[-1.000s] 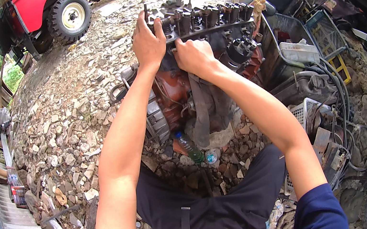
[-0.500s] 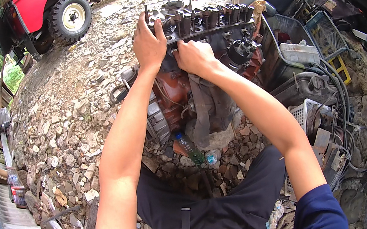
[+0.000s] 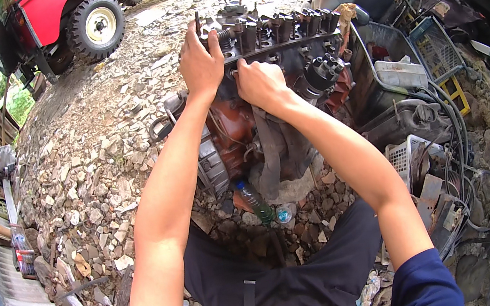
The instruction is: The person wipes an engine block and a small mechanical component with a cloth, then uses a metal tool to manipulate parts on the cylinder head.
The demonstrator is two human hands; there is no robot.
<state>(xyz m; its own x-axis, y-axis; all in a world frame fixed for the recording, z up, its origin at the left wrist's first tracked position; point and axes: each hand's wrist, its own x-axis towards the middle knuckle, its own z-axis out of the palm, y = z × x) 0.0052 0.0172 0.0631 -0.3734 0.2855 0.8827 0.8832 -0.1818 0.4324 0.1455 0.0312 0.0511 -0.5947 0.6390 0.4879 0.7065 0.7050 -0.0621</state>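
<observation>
A dirty engine [image 3: 235,132] stands on the stones before me, its block reddish brown. Along its top runs the dark cylinder head [image 3: 291,43], with a row of valve springs and rockers [image 3: 282,27] exposed. My left hand [image 3: 202,66] wraps round the left end of that head, thumb on the near side, beside an upright stud [image 3: 198,23]. Against the head's near side, just below its edge, my right hand [image 3: 263,85] has its fingers curled; what they pinch is hidden. A round black distributor [image 3: 323,72] sits to the right of it.
Loose stones [image 3: 84,160] cover the ground. A green plastic bottle [image 3: 255,203] lies below the engine. At right are a dark bin [image 3: 366,61], crates [image 3: 434,43], a white basket [image 3: 402,156] and cables. A red vehicle [image 3: 66,14] stands at the far left; corrugated sheet [image 3: 31,305] edges the left.
Both hands stay at the cylinder head, the right one still curled at its near side. The whole view has shifted very slightly.
</observation>
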